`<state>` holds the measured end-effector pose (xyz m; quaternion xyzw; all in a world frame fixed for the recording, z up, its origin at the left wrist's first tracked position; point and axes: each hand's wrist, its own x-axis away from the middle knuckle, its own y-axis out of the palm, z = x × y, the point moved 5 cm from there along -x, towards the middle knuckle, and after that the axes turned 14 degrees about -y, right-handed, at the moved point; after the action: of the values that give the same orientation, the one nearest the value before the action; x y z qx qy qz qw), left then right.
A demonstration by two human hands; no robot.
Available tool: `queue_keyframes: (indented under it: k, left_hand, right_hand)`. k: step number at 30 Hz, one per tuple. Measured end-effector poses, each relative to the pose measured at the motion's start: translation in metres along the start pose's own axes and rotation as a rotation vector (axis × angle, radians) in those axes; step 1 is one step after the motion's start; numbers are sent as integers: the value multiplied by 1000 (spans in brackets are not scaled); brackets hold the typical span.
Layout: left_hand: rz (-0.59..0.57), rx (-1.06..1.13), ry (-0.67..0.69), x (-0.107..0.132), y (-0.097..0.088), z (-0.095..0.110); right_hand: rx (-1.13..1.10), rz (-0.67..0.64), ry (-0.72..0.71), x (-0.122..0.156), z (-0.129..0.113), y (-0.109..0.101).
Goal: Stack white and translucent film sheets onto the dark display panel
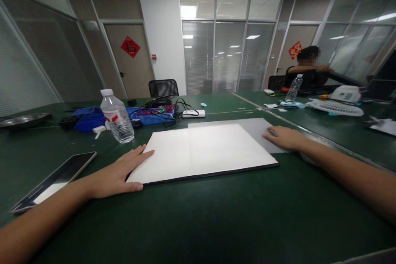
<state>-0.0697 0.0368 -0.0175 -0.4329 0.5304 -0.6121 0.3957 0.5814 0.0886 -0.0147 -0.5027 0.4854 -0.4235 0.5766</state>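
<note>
An open notebook (216,148) with blank white pages and a dark cover edge lies flat in front of me. My left hand (119,173) rests on its left edge, fingers spread and thumb apart, touching the page corner. Behind and to the right of the notebook, partly covered by it, is a light grey sheet (256,130). On that sheet's right side lies my right hand (286,138), its fingers bent together. Something small and dark shows between those fingers, too little of it to name.
Left of the notebook stand a water bottle (117,119) and a flat dark-screened device (55,179). Blue trays (148,117) with tangled cables sit farther back, beside a white power strip (194,113). A person (305,76) is across the green table, near another bottle (293,88) and a white fan (337,105).
</note>
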Motion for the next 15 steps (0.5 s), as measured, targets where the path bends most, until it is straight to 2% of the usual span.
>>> queue_keyframes:
  k: [2, 5, 12, 15]
  left_hand:
    - [7, -3, 4, 0, -1, 0]
    - [17, -2, 5, -1, 0, -2]
    - [74, -5, 18, -2, -1, -4]
    - [63, -21, 26, -1, -1, -3]
  right_hand:
    - [-13, -26, 1, 0, 6, 3]
    - [-27, -36, -35, 0, -2, 2]
    - [-16, 28, -252, 6, -56, -10]
    - [-18, 72, -321, 10, -70, -14]
